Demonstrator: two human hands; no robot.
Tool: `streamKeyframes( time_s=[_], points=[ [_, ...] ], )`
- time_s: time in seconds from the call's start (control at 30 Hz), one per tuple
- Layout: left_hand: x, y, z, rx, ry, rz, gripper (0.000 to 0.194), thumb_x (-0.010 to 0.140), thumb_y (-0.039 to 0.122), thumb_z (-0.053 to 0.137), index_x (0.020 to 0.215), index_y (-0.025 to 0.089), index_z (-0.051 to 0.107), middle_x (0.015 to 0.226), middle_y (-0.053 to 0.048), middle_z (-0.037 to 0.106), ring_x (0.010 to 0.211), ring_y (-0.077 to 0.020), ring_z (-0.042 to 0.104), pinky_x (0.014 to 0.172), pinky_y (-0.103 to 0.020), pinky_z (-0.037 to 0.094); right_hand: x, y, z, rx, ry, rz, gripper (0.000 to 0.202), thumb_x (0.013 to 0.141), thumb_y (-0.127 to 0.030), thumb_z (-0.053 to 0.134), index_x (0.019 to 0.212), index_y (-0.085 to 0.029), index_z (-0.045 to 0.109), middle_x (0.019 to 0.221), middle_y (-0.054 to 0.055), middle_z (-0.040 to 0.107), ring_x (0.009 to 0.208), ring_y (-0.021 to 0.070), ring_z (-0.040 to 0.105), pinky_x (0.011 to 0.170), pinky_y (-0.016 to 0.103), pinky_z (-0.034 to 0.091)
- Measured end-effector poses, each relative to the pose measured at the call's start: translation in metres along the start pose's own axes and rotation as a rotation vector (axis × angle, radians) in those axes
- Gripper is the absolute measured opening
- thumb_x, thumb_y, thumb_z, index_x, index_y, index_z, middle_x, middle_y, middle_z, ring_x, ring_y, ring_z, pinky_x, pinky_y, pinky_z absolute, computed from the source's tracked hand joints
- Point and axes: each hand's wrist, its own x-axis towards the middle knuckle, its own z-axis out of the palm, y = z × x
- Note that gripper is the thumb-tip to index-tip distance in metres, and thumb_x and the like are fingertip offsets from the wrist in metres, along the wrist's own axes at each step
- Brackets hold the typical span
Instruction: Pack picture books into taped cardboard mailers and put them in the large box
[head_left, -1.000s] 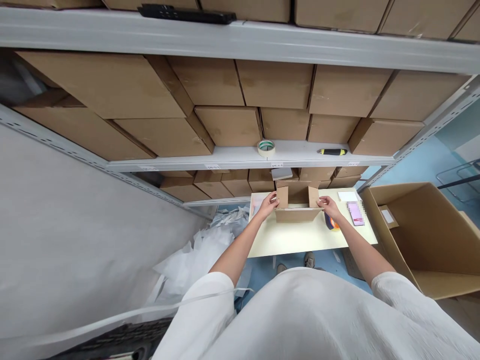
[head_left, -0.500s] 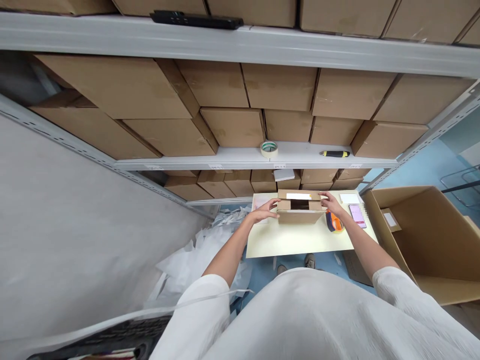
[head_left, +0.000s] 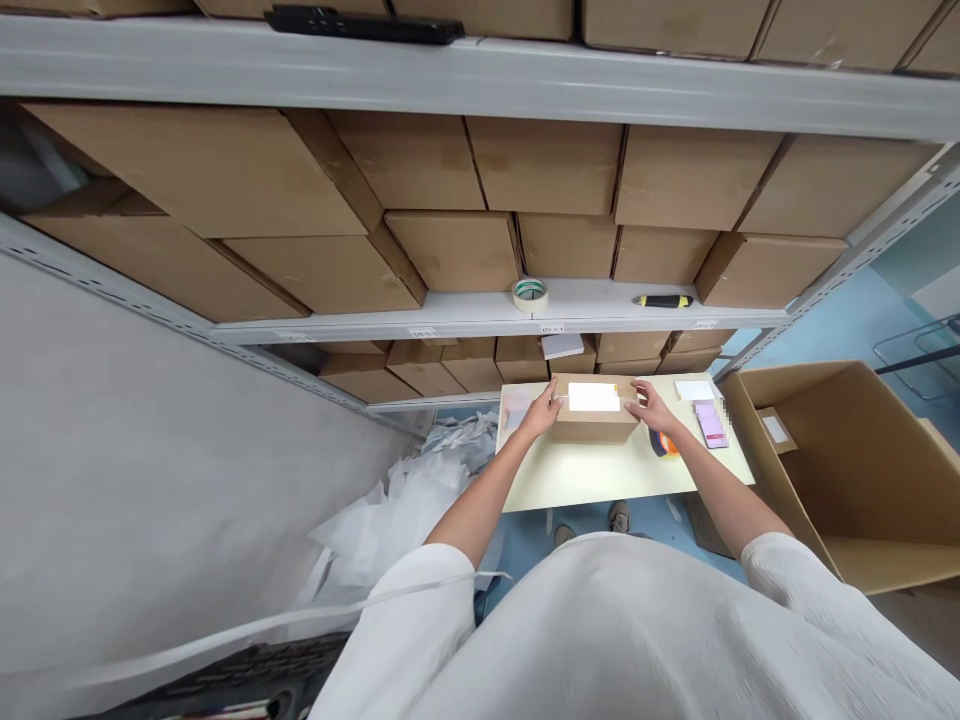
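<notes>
A small cardboard box (head_left: 595,430) with a white label on its top stands on the pale yellow table (head_left: 577,485). The top flaps lie closed. My left hand (head_left: 541,408) grips the box's left end, fingers at the upper edge. At the opposite end, my right hand (head_left: 652,409) holds the right edge with its fingertips. An orange and dark blue tape dispenser (head_left: 663,443) sits just right of the box, partly hidden by my right forearm. A phone (head_left: 709,424) with a lit screen lies farther right, near a white paper pad (head_left: 694,390).
Metal shelves (head_left: 480,325) packed with cartons rise behind the table. On one shelf lie a tape roll (head_left: 530,294) and a yellow-black utility knife (head_left: 663,301). A large open carton (head_left: 847,470) stands at the right. White backing paper (head_left: 397,510) is heaped on the floor at the left.
The box's top flaps have come together, covering the dark opening and bringing the whole label into view. Both hands have closed in on the box's ends. The view has shifted slightly.
</notes>
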Motion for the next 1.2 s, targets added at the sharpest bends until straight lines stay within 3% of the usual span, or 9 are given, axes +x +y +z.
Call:
streamKeyframes(
  time_s=[0.13, 0.27, 0.43, 0.77, 0.87, 0.97, 1.07, 1.2],
  points=[
    [-0.006, -0.003, 0.008, 0.023, 0.019, 0.034, 0.080, 0.102, 0.035, 0.056, 0.176, 0.024, 0.027, 0.165, -0.009, 0.056, 0.134, -0.0269, 0.064, 0.119, -0.040, 0.047, 0.002, 0.018, 0.003, -0.033, 0.035, -0.093, 0.073, 0.080, -0.057, 0.080, 0.143, -0.033, 0.051, 0.157, 0.011, 0.052, 0.144, 0.0300, 0.054, 0.121, 0.051, 0.047],
    [-0.013, -0.007, 0.016, 0.053, 0.013, 0.054, 0.080, 0.101, 0.033, 0.056, 0.176, 0.026, 0.027, 0.173, -0.008, 0.045, 0.138, -0.0265, 0.062, 0.120, -0.038, 0.045, 0.001, 0.034, 0.002, -0.102, 0.021, -0.076, 0.070, 0.083, -0.049, 0.077, 0.146, -0.033, 0.051, 0.158, 0.010, 0.054, 0.143, 0.0298, 0.056, 0.122, 0.052, 0.047],
    [-0.022, -0.020, 0.022, 0.084, -0.041, -0.039, 0.081, 0.102, 0.035, 0.059, 0.176, 0.024, 0.027, 0.169, -0.010, 0.051, 0.131, -0.0273, 0.066, 0.117, -0.039, 0.049, -0.006, 0.050, 0.002, -0.139, -0.019, -0.046, 0.063, 0.082, -0.041, 0.077, 0.142, -0.034, 0.056, 0.157, 0.008, 0.057, 0.143, 0.0283, 0.057, 0.123, 0.053, 0.046],
    [-0.032, -0.039, 0.045, 0.163, -0.064, -0.105, 0.075, 0.111, 0.045, 0.042, 0.178, 0.022, 0.018, 0.174, -0.013, 0.041, 0.155, -0.0327, 0.049, 0.123, -0.046, 0.045, -0.014, 0.059, 0.014, -0.209, -0.020, 0.053, 0.071, 0.090, -0.045, 0.070, 0.158, -0.034, 0.052, 0.162, 0.008, 0.055, 0.143, 0.0295, 0.058, 0.121, 0.051, 0.051],
    [-0.032, -0.033, 0.049, 0.303, -0.029, -0.090, 0.071, 0.110, 0.037, 0.041, 0.176, 0.022, 0.022, 0.178, -0.015, 0.033, 0.161, -0.0339, 0.040, 0.129, -0.053, 0.037, -0.017, 0.057, 0.013, -0.206, -0.014, 0.056, 0.074, 0.090, -0.048, 0.071, 0.160, -0.033, 0.052, 0.162, 0.009, 0.056, 0.142, 0.0326, 0.059, 0.117, 0.052, 0.054],
    [-0.033, -0.016, 0.062, 0.529, 0.051, 0.053, 0.064, 0.106, 0.030, 0.046, 0.169, 0.020, 0.040, 0.181, -0.017, 0.026, 0.167, -0.0372, 0.024, 0.134, -0.062, 0.022, -0.018, 0.055, 0.014, -0.210, -0.013, 0.079, 0.075, 0.091, -0.048, 0.071, 0.161, -0.031, 0.051, 0.160, 0.010, 0.058, 0.137, 0.0339, 0.062, 0.111, 0.051, 0.058],
    [-0.034, 0.004, 0.085, 0.644, -0.067, 0.264, 0.058, 0.107, 0.033, 0.046, 0.164, 0.024, 0.049, 0.177, -0.014, 0.036, 0.164, -0.0351, 0.031, 0.135, -0.058, 0.023, -0.018, 0.054, 0.016, -0.218, -0.019, 0.091, 0.077, 0.090, -0.047, 0.071, 0.162, -0.031, 0.050, 0.158, 0.010, 0.060, 0.134, 0.0333, 0.063, 0.109, 0.049, 0.058],
    [-0.035, 0.018, 0.108, 0.675, -0.192, 0.291, 0.061, 0.104, 0.041, 0.055, 0.163, 0.027, 0.050, 0.175, -0.012, 0.041, 0.161, -0.0387, 0.034, 0.134, -0.058, 0.022, -0.023, 0.061, 0.018, -0.234, 0.022, 0.044, 0.074, 0.091, -0.050, 0.068, 0.160, -0.031, 0.051, 0.161, 0.010, 0.056, 0.135, 0.0324, 0.062, 0.112, 0.049, 0.055]
  ],
)
